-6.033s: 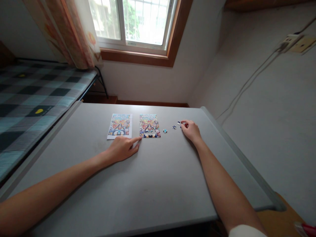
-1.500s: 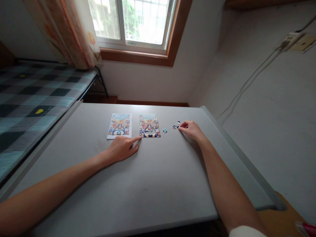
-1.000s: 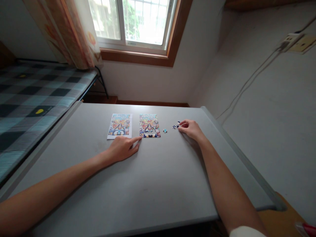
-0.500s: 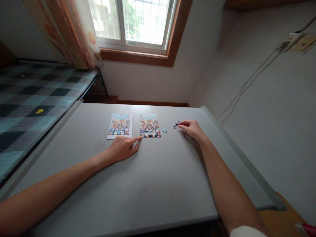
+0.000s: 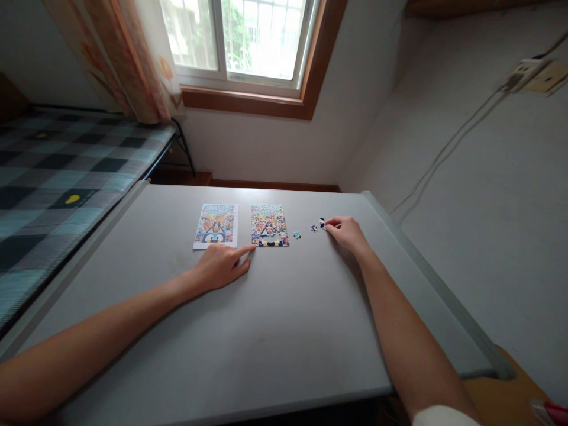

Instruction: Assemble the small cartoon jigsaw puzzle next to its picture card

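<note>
A jigsaw puzzle (image 5: 270, 222), mostly assembled and brightly coloured, lies flat on the table; gaps show white in its lower part. My left hand (image 5: 222, 264) rests at its lower left corner, index finger stretched out and touching the edge, holding nothing. To the right, my right hand (image 5: 346, 232) pinches a dark puzzle piece (image 5: 322, 222) between thumb and fingertips. Just left of it sits a second dark piece (image 5: 313, 228), and nearer the puzzle a light blue piece (image 5: 297, 235). A printed picture sheet (image 5: 216, 225) of the same design lies left of the puzzle.
The grey table (image 5: 266, 355) has raised side edges. A checked bed (image 5: 89, 154) stands at the left, beneath a patterned curtain (image 5: 128, 59). Behind the table is a window (image 5: 261, 41). On the right wall, a cable hangs from a socket (image 5: 528, 76).
My right hand has shifted slightly right, and the dark piece at its fingertips now stands apart from the other dark piece. My left hand stays in place.
</note>
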Motion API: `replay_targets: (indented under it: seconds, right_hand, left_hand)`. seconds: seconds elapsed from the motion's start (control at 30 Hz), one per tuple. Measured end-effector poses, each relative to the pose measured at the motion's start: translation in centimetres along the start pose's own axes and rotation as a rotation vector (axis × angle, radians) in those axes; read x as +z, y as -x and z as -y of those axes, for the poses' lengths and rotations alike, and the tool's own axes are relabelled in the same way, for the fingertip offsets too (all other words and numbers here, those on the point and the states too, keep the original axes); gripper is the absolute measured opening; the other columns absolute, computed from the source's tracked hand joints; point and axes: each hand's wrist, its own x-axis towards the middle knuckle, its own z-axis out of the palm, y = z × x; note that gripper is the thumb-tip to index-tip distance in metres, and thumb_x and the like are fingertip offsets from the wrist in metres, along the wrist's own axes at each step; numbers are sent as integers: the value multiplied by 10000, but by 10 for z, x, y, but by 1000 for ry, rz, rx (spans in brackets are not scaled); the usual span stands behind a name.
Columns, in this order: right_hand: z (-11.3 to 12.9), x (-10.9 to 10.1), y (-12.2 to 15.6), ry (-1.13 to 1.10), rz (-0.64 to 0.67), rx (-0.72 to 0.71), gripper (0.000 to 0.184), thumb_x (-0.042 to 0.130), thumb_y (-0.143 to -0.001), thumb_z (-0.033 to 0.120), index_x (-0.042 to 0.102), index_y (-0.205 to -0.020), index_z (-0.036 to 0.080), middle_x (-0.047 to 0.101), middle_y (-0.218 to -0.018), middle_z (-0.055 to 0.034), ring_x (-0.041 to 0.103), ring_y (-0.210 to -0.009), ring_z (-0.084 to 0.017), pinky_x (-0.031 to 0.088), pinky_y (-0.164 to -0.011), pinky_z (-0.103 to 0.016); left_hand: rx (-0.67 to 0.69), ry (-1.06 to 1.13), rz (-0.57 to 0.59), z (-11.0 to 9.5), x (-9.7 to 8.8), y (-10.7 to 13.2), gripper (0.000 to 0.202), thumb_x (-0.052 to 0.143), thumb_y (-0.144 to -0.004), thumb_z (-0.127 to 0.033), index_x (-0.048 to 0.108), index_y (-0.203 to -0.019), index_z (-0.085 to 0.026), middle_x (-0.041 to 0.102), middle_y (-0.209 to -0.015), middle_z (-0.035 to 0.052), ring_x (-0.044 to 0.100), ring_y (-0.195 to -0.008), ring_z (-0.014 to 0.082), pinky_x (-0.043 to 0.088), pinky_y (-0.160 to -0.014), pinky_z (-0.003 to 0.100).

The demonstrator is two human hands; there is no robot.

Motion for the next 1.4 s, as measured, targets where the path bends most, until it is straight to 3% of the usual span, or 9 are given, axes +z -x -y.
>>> replay_targets:
  seconds: [0.67, 1.0, 1.4]
  right_hand:
    - [-3, 2, 0, 28, 0, -4, 206, 573, -747, 254, 743, -853, 206, 738, -867, -60, 654, -781, -186, 454, -731, -272]
    - [-2, 0, 2, 100, -26, 38, 224, 582, -712, 267, 735, -872, 227, 713, -820, -51, 613, -716, -177, 425, -646, -262]
    - [1, -1, 1, -64, -40, -52, 249, 572, -707, 227, 725, -899, 180, 697, -756, -38, 610, -689, -152, 441, -692, -251]
  left_hand:
    - [-4, -12, 7, -1, -1, 0, 365, 455, -904, -384, 640, -1199, -276, 660, -576, 6, 610, -532, 163, 377, -528, 240]
    - [-3, -1, 13, 0, -1, 0, 361, 467, -900, -379, 637, -1199, -273, 661, -573, 1, 607, -533, 160, 385, -538, 238]
    - [-3, -5, -5, 0, 1, 1, 358, 469, -899, -380, 638, -1200, -285, 650, -560, -7, 603, -521, 154, 375, -532, 239]
